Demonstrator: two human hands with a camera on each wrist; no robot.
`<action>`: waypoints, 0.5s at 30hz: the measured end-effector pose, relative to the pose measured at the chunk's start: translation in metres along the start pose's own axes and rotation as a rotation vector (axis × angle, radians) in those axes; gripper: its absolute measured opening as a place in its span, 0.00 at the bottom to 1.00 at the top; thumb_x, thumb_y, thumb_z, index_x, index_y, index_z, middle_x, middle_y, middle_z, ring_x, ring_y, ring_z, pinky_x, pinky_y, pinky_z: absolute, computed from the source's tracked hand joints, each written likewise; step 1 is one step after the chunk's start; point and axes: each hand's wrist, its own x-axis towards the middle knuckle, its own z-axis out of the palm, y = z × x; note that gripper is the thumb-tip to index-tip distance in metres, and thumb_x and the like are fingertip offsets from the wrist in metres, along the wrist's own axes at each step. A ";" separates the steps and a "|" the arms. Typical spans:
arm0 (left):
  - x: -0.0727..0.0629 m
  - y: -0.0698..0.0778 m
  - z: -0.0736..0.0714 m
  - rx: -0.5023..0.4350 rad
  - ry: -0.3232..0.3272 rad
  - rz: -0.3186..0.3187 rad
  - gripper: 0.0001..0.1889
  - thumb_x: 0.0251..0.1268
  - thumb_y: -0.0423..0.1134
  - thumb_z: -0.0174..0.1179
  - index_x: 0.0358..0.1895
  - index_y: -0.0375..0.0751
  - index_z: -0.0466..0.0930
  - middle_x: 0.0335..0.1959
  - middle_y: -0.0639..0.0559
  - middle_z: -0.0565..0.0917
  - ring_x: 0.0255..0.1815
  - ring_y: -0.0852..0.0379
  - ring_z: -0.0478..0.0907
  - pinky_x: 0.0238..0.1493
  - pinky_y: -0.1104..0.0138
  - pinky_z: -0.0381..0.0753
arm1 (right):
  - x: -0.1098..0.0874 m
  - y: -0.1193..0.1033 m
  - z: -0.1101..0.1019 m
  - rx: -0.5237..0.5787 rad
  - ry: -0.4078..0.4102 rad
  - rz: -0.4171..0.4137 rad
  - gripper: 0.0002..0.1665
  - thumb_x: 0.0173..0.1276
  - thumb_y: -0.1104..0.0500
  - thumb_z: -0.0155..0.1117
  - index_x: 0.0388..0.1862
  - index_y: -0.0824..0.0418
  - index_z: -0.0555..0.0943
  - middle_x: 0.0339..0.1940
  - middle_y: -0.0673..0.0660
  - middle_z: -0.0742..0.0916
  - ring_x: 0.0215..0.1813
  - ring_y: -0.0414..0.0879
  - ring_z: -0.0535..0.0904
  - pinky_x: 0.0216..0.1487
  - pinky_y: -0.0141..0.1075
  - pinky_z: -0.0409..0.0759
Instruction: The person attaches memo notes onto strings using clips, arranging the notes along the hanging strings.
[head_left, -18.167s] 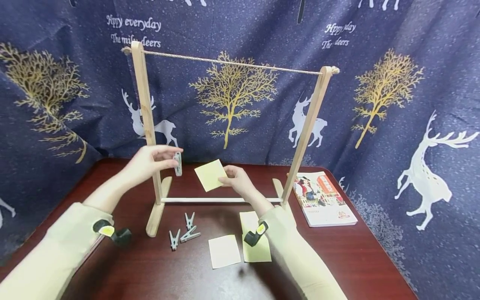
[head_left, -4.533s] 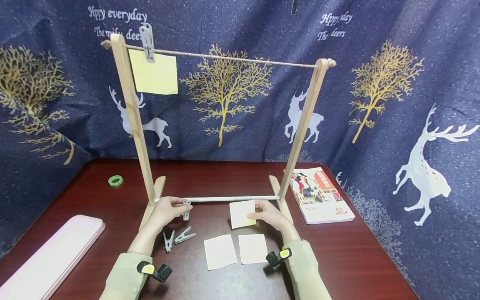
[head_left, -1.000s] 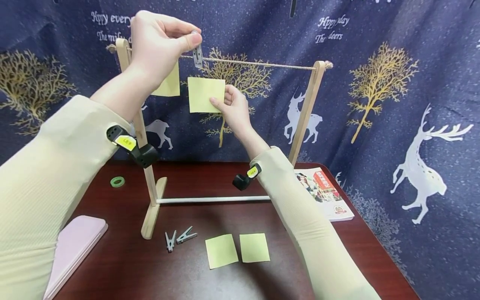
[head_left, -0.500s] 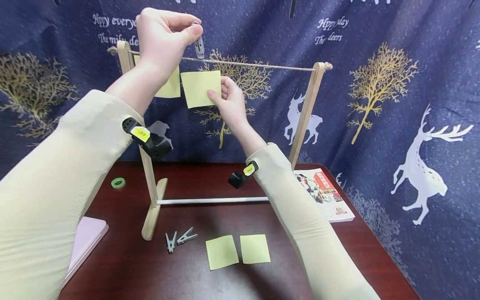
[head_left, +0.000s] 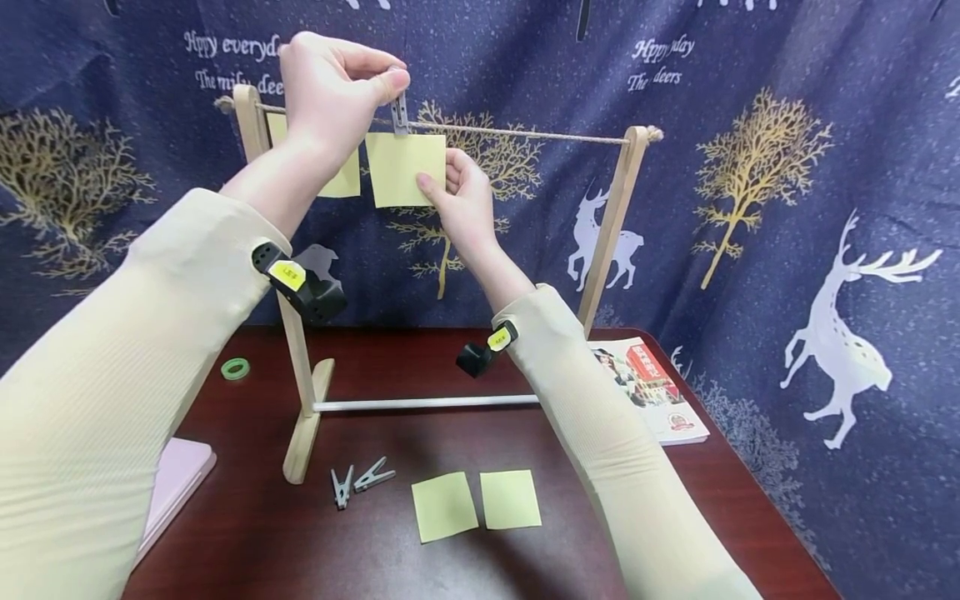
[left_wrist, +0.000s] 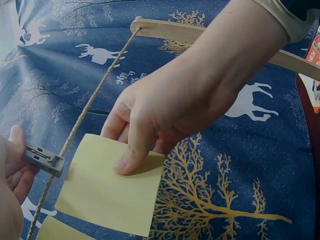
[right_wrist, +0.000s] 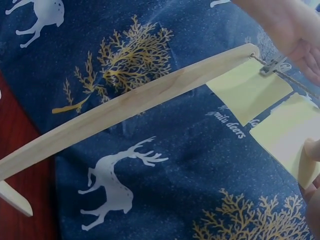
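Observation:
My left hand [head_left: 330, 96] pinches a grey clothespin [head_left: 400, 115] by its handle end, above the rope [head_left: 517, 132]. The clothespin points down and overlaps the rope in the left wrist view, its tip close to the note's edge. With thumb in front and fingers behind, my right hand [head_left: 467, 200] holds a yellow sticky note [head_left: 397, 171] by its right side, its top edge just under the rope. To the left, another yellow note [right_wrist: 250, 90] hangs from the rope by a second clothespin [right_wrist: 272, 66]; in the head view my left hand and forearm partly hide it.
The rope spans two wooden posts [head_left: 611, 225]. On the dark red table lie two clothespins [head_left: 372, 475], two yellow notes [head_left: 444, 507], a green tape ring [head_left: 235, 369], a pink case [head_left: 176, 479] and a booklet [head_left: 652, 392]. A patterned cloth [head_left: 525, 275] hangs behind.
Over the last second the note has risen towards the rope and shifted slightly left. The clothespin has come down onto the note's top edge. Earlier, both were picked up off the table.

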 end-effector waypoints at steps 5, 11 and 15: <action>-0.001 -0.003 0.003 -0.005 0.000 0.010 0.12 0.61 0.44 0.68 0.44 0.43 0.89 0.38 0.59 0.90 0.36 0.72 0.79 0.46 0.75 0.70 | -0.001 -0.001 -0.001 0.015 -0.005 0.001 0.20 0.69 0.71 0.60 0.58 0.75 0.73 0.54 0.71 0.84 0.56 0.57 0.83 0.52 0.33 0.82; -0.002 -0.005 0.006 0.015 -0.010 0.006 0.12 0.62 0.45 0.68 0.45 0.43 0.89 0.40 0.58 0.90 0.38 0.72 0.79 0.47 0.75 0.70 | -0.002 -0.005 -0.001 0.041 -0.016 0.018 0.20 0.68 0.71 0.59 0.59 0.75 0.72 0.55 0.70 0.83 0.56 0.56 0.83 0.53 0.33 0.81; -0.003 -0.006 0.005 0.034 -0.003 0.009 0.13 0.61 0.44 0.68 0.45 0.43 0.88 0.41 0.57 0.89 0.37 0.73 0.79 0.44 0.76 0.71 | -0.001 -0.007 0.001 0.050 -0.028 0.024 0.20 0.69 0.71 0.59 0.59 0.74 0.72 0.55 0.69 0.83 0.56 0.55 0.83 0.53 0.33 0.81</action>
